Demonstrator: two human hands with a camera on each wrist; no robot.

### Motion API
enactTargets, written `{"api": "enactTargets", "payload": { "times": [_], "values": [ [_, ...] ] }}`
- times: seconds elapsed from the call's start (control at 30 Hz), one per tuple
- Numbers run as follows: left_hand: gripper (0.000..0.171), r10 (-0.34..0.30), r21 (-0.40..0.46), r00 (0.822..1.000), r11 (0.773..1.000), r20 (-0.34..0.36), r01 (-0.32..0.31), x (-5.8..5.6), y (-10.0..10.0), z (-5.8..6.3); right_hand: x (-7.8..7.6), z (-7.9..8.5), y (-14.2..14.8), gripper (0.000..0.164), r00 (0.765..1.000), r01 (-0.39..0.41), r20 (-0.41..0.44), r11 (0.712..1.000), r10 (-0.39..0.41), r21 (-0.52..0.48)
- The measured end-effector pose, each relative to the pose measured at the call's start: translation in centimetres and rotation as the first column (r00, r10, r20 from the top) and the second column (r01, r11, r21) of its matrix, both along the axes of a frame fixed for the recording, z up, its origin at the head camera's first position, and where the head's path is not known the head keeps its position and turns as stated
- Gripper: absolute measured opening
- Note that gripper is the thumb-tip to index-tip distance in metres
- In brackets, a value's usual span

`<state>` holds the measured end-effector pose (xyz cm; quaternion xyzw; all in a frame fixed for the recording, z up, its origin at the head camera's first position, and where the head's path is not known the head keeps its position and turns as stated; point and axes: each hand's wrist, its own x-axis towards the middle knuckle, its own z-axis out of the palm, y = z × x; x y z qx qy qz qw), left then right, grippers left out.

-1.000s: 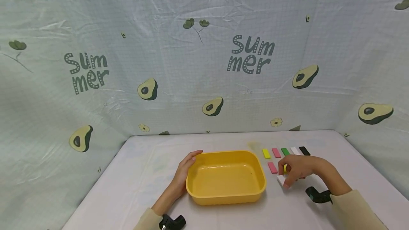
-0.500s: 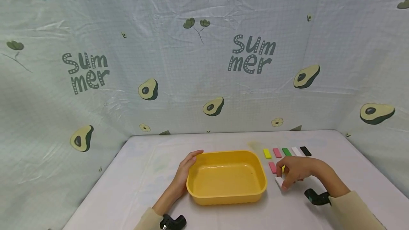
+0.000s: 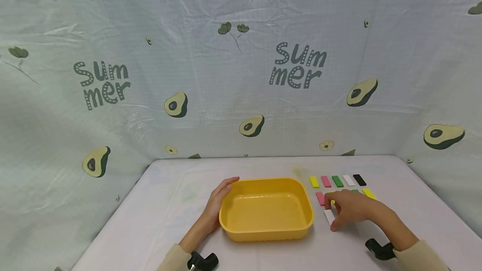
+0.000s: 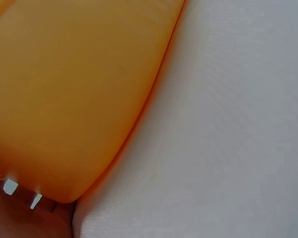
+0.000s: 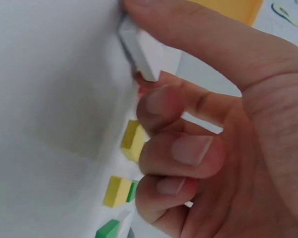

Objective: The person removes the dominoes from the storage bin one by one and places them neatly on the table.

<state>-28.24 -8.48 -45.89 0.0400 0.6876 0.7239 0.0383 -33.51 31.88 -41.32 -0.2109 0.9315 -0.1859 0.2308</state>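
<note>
My left hand (image 3: 216, 204) rests along the left side of a yellow plastic basin (image 3: 266, 236), its fingers lying near the far left corner of the rim. In the left wrist view, part of that hand's fingers (image 4: 35, 215) shows against the basin's wall. To the right of the basin, my right hand (image 3: 350, 209) pinches a small white block (image 3: 329, 217) lengthwise between thumb and index finger, low at the table. The right wrist view shows the white block (image 5: 141, 54) between those two fingertips, with the other fingers loosely curled.
Beyond the right hand lies a row of blocks: yellow (image 3: 314, 182), pink (image 3: 326, 181), green (image 3: 337, 181), white (image 3: 348, 180) and black (image 3: 359, 180). A nearer row has pink (image 3: 320, 198) and yellow (image 3: 369, 194) blocks, partly covered by the hand. A patterned cloth (image 3: 211, 137) stands behind the table.
The white block has shifted slightly left and turned a little. My right hand has drawn slightly nearer, uncovering green and yellow blocks behind it. The left hand and basin keep their place.
</note>
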Motion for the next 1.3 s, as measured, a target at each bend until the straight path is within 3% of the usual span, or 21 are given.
{"api": "enactTargets", "payload": {
  "times": [0.4,0.7,1.3],
  "values": [
    [0.052,0.018,0.024,1.000,1.000,0.011,-0.018,0.2,-0.2,0.2,0.2,0.8,-0.6,0.046,0.996,-0.032,-0.087,0.998,0.037,0.061],
    [0.051,0.032,0.026,0.999,0.999,0.015,-0.033,-0.1,-0.1,0.4,0.0,1.1,-0.4,0.046,0.996,-0.022,-0.085,0.998,0.028,0.067],
    [0.051,0.011,0.024,1.000,1.000,0.023,-0.012,0.0,0.1,-0.1,0.1,0.0,0.0,0.047,0.999,0.007,-0.039,0.999,-0.006,0.034]
  ]
}}
